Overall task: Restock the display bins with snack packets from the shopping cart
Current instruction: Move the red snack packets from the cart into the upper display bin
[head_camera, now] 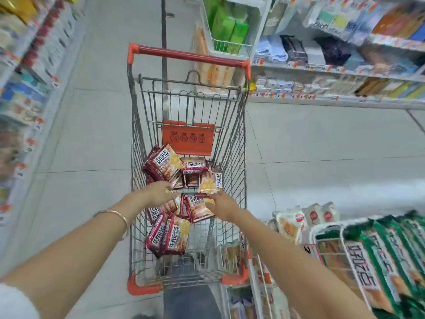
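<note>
A wire shopping cart (232, 143) with a red handle stands in the aisle in front of me. Several dark red and yellow snack packets (163, 163) lie loose in its basket. Both my arms reach down into it. My left hand (158, 192), with a bangle on its wrist, stretches its fingers toward the middle packets. My right hand (222, 204) lies with straight fingers against one packet (199, 209) and below another packet (210, 181). Neither hand plainly grips anything. A white wire display bin (326, 226) at the lower right holds green snack packets (377, 254).
Stocked shelves (345, 72) run along the right, and more shelves (25, 88) along the left. A white wire basket (230, 46) of green packs stands beyond the cart. White bags (292, 224) sit next to the display bin. Grey tiled floor (322, 139) lies on both sides of the cart.
</note>
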